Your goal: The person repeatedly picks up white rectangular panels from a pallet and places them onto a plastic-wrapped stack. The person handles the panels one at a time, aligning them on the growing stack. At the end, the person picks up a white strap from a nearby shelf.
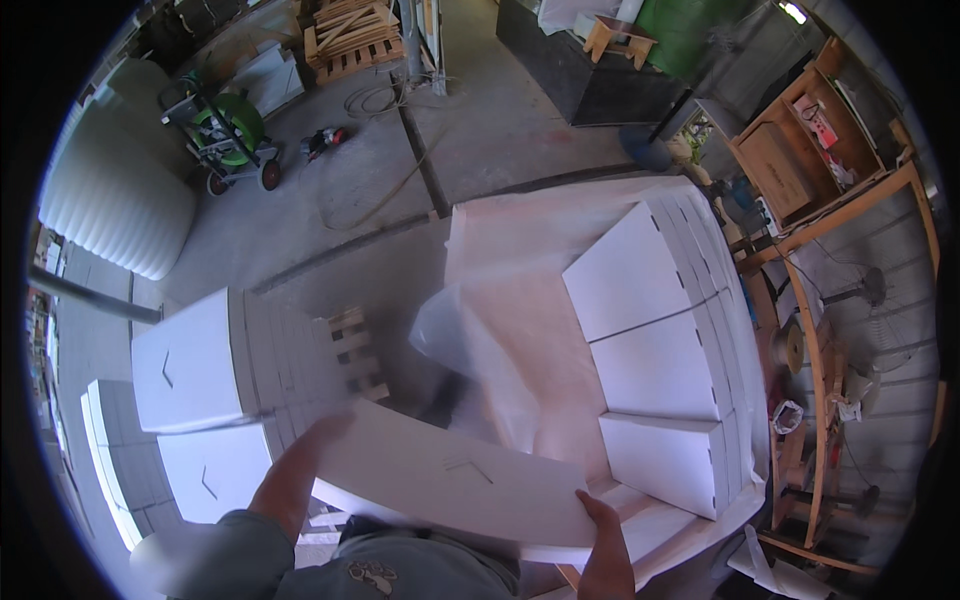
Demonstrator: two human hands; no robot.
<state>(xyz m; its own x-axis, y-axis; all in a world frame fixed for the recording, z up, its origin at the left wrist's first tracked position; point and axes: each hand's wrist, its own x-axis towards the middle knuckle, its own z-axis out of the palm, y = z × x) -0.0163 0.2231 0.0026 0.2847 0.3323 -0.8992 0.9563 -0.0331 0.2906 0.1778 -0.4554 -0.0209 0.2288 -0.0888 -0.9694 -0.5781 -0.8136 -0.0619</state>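
Spanning left hand (330,430) to right hand (597,510) — white box (450,475), gripped at both ends

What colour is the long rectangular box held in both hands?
The long rectangular box is white with a dark angled mark, seen in the head view.

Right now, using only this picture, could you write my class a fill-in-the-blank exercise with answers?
1. The left hand holds one end of the long white cardboard box; the ____ hand holds the other.
2. The drum on the wheeled, dark-framed reel cart is coloured ____.
3. The chevron-marked stack of white cardboard boxes stands on the person's ____ side.

Missing words: right; green; left.
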